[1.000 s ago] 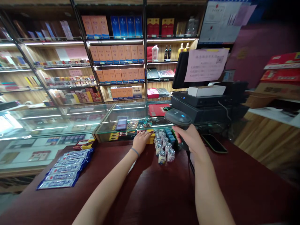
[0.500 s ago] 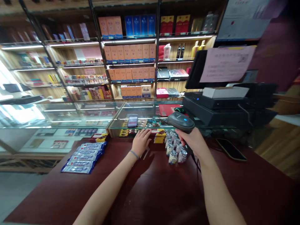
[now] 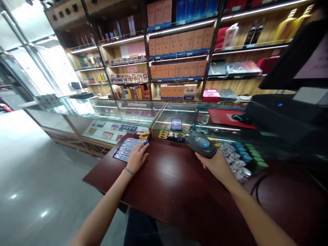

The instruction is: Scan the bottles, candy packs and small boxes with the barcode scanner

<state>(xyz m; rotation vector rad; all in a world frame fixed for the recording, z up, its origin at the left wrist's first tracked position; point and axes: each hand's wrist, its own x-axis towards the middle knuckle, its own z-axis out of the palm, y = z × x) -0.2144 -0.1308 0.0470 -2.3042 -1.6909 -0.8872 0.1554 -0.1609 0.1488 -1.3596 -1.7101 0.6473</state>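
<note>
My right hand is wrapped round the handle of a black barcode scanner, held above the dark red table with a blue light glowing on its top. My left hand has its fingers stretched out over the right side of a row of flat blue-and-white packets. Whether its fingertips touch them I cannot tell. Beyond my right wrist stand several silver cans, with blue-topped cans and green-topped cans to their right.
A glass display counter runs behind the table, with a phone-like device on it. At right are a red mat, a black checkout machine and a monitor. A dark cable curves over the table. Stocked shelves line the back.
The view has turned left. My left hand has moved from beside the yellow packs to the blue-and-white packets. My right hand still grips the scanner, now left of the cans.
</note>
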